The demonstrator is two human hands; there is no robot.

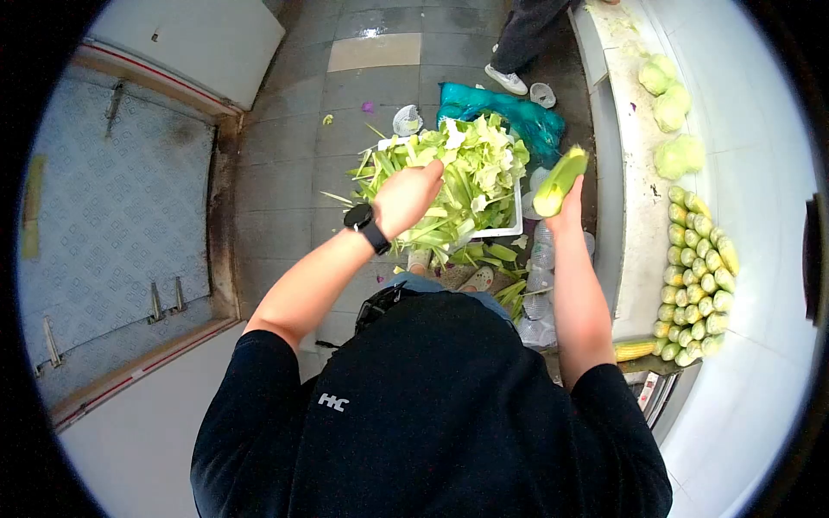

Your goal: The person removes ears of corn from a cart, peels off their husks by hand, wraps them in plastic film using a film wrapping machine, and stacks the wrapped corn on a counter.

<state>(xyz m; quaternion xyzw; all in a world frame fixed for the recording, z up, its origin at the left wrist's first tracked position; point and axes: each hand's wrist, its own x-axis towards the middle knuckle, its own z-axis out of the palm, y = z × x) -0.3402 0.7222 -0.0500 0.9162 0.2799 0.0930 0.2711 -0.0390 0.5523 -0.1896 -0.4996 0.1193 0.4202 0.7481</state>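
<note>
From the head view I see the right hand (569, 208) wrapped around the corn (559, 185), just right of the crate (501, 231). The left hand (409, 197) is over the crate's leaves (473, 160), fingers curled; I can't tell whether it holds anything. The corn should feel stiff, fairly light; I'd grip its thick middle.

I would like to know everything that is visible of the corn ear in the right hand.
The corn ear is long and green, wrapped in leafy-looking husk, with a paler lower end and a yellowish, ragged upper end. It is tilted, its upper end leaning towards the picture's right. The right hand grips it; in the picture it lies between the white crate and the counter.
</note>
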